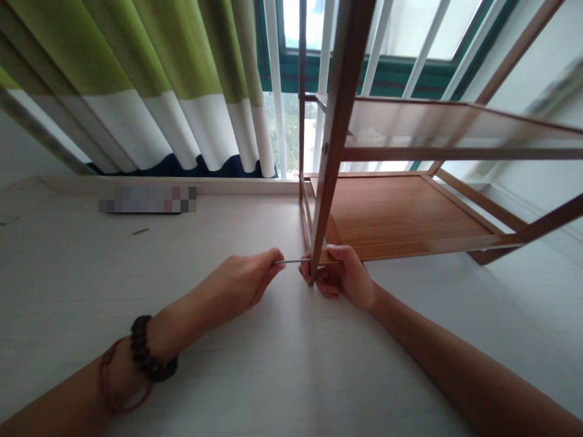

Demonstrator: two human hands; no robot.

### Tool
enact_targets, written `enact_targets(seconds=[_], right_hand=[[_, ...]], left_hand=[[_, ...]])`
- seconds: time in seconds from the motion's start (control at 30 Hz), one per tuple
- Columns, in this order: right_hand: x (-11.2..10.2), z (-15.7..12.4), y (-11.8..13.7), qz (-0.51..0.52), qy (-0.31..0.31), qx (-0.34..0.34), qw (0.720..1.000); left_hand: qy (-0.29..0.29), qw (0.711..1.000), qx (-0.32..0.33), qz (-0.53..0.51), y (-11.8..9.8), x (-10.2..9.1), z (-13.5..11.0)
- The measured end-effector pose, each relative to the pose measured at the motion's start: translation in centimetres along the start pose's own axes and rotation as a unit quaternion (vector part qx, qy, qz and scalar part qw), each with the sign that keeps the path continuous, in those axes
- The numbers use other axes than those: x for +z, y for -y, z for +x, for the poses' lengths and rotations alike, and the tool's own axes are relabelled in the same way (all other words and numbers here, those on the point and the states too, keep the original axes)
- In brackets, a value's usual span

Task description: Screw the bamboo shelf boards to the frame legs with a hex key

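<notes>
A brown wooden shelf rack (401, 218) stands on a pale tabletop (182, 285) by the window. My left hand (246, 282) is closed in a pinch on a thin metal tool (291, 261), probably a hex key, held level with its tip at the foot of the rack's near front leg (330, 152). My right hand (344, 276) is wrapped round the base of that leg and the front corner of the lower shelf board. A dark bead bracelet sits on my left wrist.
A green, white and navy curtain (136, 91) hangs at the back left over a window with white bars (276, 85). A blurred flat object (148, 199) lies near the table's far edge. The rack's upper shelf (455, 127) juts out overhead to the right.
</notes>
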State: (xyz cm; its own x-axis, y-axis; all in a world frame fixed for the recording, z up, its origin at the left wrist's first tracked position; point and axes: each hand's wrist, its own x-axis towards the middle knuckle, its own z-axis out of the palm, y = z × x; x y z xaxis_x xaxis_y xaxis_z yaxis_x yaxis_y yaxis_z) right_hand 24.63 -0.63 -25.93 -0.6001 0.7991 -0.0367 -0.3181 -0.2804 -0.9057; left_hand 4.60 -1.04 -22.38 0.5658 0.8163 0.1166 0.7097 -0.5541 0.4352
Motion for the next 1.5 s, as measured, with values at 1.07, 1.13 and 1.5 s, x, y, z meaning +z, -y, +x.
enact_targets(seconds=[1.07,1.13,1.5], right_hand=[[0.2,0.1,0.6,0.002,0.036,0.039,0.999],[0.4,0.0,0.4,0.008,0.014,0.027,1.000],[0.4,-0.1,-0.2,-0.017,-0.022,-0.004,1.000]], left_hand=[[-0.079,0.894,-0.138,-0.420,-2.8,2.1,0.4],[-0.084,0.898,-0.134,-0.410,-2.8,2.2,0.2],[0.007,0.797,-0.194,-0.572,-3.0,1.3,0.4]])
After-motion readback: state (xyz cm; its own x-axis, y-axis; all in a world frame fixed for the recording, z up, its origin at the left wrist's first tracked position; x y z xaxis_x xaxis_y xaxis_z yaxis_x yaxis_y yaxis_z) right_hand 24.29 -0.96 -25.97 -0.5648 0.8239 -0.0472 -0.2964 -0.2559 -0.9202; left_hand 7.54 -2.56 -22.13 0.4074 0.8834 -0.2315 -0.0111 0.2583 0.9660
